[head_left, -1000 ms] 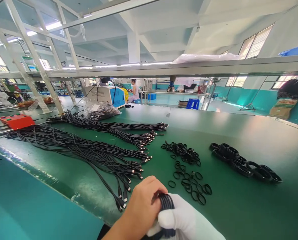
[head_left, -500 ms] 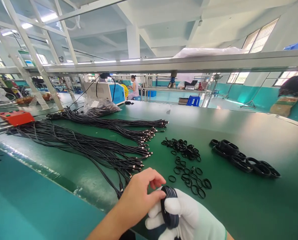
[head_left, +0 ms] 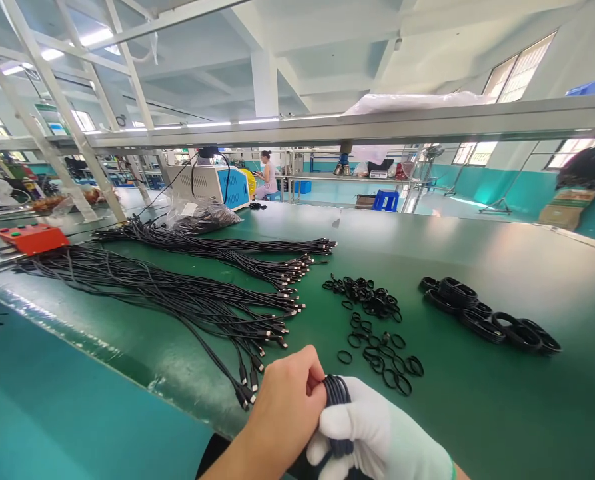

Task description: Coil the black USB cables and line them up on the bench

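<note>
A coiled black cable (head_left: 338,393) is gripped in my right hand (head_left: 364,423), which wears a white glove; its thumb presses across the loops. My bare left hand (head_left: 290,393) is closed at the coil's upper left side, thumb and forefinger pinched against the loops. Whatever lies inside that pinch besides the cable is hidden. Just beyond the hands, loose black rings (head_left: 387,357) are scattered on the green tabletop (head_left: 297,370). Left of them, long straight black cables (head_left: 177,293) lie in bundles, their metal-tipped plugs pointing towards the rings.
Finished-looking cable coils (head_left: 487,317) lie in a row at the right. An orange box with buttons (head_left: 32,238) sits at the left edge. Behind the cables are a plastic bag (head_left: 202,215) and a blue-and-white machine (head_left: 212,183). A person (head_left: 267,177) sits far off. A shelf beam (head_left: 297,130) crosses overhead.
My left hand has closed its fingers and moved in against the coil's upper side. The coil has turned slightly in my right hand, which still holds it.
</note>
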`<state>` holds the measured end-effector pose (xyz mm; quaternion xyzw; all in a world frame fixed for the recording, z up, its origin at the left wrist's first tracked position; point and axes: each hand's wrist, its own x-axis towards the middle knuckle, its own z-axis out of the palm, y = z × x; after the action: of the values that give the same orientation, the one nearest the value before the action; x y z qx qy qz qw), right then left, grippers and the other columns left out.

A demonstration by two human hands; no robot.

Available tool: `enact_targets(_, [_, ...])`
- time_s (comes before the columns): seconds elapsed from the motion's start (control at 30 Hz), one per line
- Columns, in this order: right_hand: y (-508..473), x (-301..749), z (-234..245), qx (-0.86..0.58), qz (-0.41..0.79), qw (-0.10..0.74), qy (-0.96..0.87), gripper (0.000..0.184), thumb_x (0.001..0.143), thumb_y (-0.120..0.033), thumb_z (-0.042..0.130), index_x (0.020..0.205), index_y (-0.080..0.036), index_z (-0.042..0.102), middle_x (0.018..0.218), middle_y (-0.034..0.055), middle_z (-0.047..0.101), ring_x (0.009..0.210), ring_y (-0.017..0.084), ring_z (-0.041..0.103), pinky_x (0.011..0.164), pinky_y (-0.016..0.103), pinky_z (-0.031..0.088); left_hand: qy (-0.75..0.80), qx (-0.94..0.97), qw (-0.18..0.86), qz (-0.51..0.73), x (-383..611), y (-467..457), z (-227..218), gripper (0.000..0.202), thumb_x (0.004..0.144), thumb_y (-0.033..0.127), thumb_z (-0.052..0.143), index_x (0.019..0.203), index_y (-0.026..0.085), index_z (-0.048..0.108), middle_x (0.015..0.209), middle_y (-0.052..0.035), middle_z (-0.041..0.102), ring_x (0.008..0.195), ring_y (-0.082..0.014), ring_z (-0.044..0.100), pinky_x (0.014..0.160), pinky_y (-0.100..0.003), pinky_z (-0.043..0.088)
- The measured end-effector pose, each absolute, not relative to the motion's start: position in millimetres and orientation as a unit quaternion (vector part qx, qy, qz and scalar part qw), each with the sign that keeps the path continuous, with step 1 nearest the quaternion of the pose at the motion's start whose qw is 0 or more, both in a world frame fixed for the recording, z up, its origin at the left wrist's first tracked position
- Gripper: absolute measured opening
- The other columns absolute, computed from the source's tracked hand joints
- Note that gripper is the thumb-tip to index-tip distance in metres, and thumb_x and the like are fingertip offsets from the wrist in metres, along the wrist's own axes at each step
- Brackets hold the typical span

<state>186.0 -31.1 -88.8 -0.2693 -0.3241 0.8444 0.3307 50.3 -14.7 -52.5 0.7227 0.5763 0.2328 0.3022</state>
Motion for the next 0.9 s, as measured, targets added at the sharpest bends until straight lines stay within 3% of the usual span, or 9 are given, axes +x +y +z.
enact_targets(0.33, [-27, 181, -90, -0.312, 0.819, 0.348, -0.333, 0.022, 0.059, -0.023, 0.070, 0.075, -0.009, 0.064, 0.051, 0.0020, 0.058, 0.043, 0.008, 0.052, 0.038, 0.016, 0.050, 0.577, 0.707, 0.314, 0.262, 56, -5, -65, 0.018, 0.062, 0.004, 0.046, 0.063, 0.019, 0.055, 0.061, 0.0050, 0.053, 0.059, -0.0115, 0.048, 0.054, -0.022, 0.032])
enact_targets(0.47, [-26, 186, -87, -0.326, 0.829, 0.323, -0.319, 0.020, 0.057, -0.021, 0.068, 0.071, -0.007, 0.065, 0.065, 0.0059, 0.062, 0.045, 0.009, 0.054, 0.036, 0.018, 0.050, 0.503, 0.753, 0.331, 0.265, 54, -2, -59, 0.035, 0.061, 0.000, 0.044, 0.079, 0.021, 0.065, 0.078, 0.0031, 0.059, 0.064, -0.0109, 0.050, 0.058, -0.022, 0.036])
enact_targets(0.6, [-28, 189, -88, -0.318, 0.838, 0.320, -0.306, 0.024, 0.058, -0.024, 0.071, 0.073, -0.006, 0.065, 0.066, 0.0076, 0.062, 0.059, 0.015, 0.063, 0.043, 0.020, 0.052, 0.442, 0.768, 0.349, 0.306, 53, -1, -64, 0.033, 0.066, 0.001, 0.045, 0.077, 0.020, 0.069, 0.077, 0.0008, 0.056, 0.065, -0.0113, 0.051, 0.057, -0.021, 0.038])
enact_targets(0.77, [-26, 192, -96, -0.268, 0.861, 0.321, -0.291, 0.032, 0.064, -0.025, 0.074, 0.090, -0.009, 0.063, 0.077, 0.0062, 0.066, 0.072, 0.017, 0.067, 0.069, 0.031, 0.054, 0.453, 0.758, 0.341, 0.322, 55, -2, -75, 0.034, 0.069, 0.000, 0.044, 0.081, 0.019, 0.070, 0.079, -0.0004, 0.057, 0.066, -0.0118, 0.052, 0.060, -0.022, 0.039])
enact_targets(0.9, [-26, 196, -93, -0.268, 0.864, 0.329, -0.271, 0.034, 0.063, -0.024, 0.076, 0.090, -0.012, 0.059, 0.082, 0.0049, 0.065, 0.071, 0.015, 0.066, 0.070, 0.029, 0.050, 0.418, 0.756, 0.434, 0.253, 42, 13, -60, 0.035, 0.065, 0.006, 0.052, 0.092, 0.021, 0.069, 0.088, 0.0004, 0.060, 0.070, -0.0122, 0.054, 0.066, -0.023, 0.042])
